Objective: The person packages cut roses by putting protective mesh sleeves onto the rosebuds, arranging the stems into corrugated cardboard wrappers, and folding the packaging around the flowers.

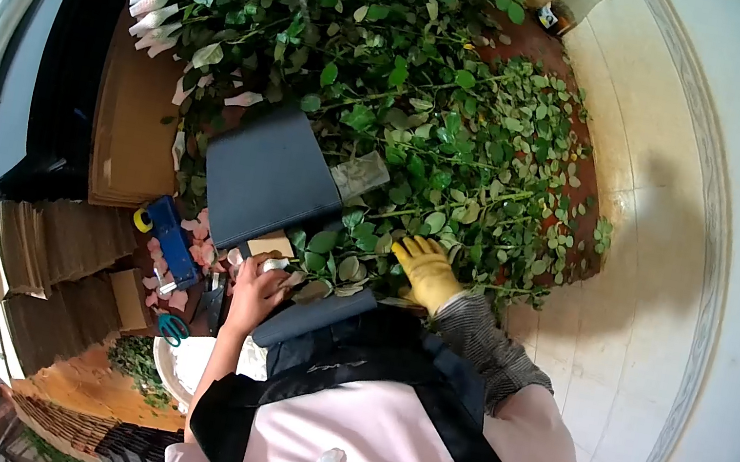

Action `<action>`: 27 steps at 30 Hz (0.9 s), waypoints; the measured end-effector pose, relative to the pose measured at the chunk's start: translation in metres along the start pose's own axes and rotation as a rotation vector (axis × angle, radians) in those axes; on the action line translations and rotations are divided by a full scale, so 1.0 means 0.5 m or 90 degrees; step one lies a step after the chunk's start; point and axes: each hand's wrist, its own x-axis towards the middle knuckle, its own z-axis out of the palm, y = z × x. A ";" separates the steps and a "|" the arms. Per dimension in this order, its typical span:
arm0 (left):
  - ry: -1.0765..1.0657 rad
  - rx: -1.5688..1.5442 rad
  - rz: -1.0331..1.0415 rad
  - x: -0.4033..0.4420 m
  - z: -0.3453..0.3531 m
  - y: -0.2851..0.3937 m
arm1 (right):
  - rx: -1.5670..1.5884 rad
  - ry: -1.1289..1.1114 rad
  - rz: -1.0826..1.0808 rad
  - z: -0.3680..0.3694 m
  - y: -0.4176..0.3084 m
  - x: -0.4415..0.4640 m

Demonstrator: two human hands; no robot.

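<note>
Head view: leafy stems (pixel 493 208) run crosswise just beyond the gloved right grip (pixel 425 274), the nearer; left grip (pixel 256 292) meets something pale (pixel 275 265); whether either grasps, I cannot tell.

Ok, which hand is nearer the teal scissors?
Left. The left hand is beyond the scissors, to their right; the gloved right hand is farther right, by leafy stems.

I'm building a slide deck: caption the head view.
Gloved right hand at leafy stems, bare left hand beside a dark grey panel.
</note>
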 end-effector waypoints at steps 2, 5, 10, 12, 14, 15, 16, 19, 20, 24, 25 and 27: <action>-0.022 -0.001 -0.002 0.006 -0.009 0.009 | -0.062 -0.007 0.038 0.016 -0.018 0.044; -0.036 -0.033 -0.037 0.002 -0.006 0.002 | -0.053 -0.032 0.082 -0.043 -0.038 0.037; -0.042 -0.024 -0.025 0.001 -0.007 -0.003 | -0.117 0.107 0.127 -0.170 -0.090 0.052; -0.063 0.009 -0.040 0.007 -0.013 0.012 | -0.078 0.035 0.103 -0.096 -0.055 0.061; -0.108 0.013 -0.037 0.004 -0.011 0.019 | 0.019 -0.102 0.084 0.006 -0.008 0.064; -0.088 0.003 -0.024 0.001 -0.007 0.015 | 0.039 -0.137 0.067 0.104 0.037 0.076; -0.064 -0.006 -0.013 0.001 -0.002 0.012 | 0.076 -0.070 0.019 0.096 0.053 0.061; -0.039 0.042 -0.014 -0.008 0.000 0.008 | 0.360 -0.272 0.021 -0.110 0.082 0.119; -0.027 0.068 -0.019 -0.003 0.002 0.010 | 0.426 -0.288 0.040 -0.141 0.098 0.136; -0.021 -0.014 -0.088 0.000 -0.011 0.013 | 0.332 -0.028 0.043 -0.244 0.100 0.236; 0.004 -0.006 -0.046 0.002 -0.012 0.015 | 0.350 0.056 0.027 -0.244 0.100 0.271; -0.010 0.042 -0.025 0.007 -0.014 0.017 | 0.354 0.167 0.006 -0.242 0.094 0.352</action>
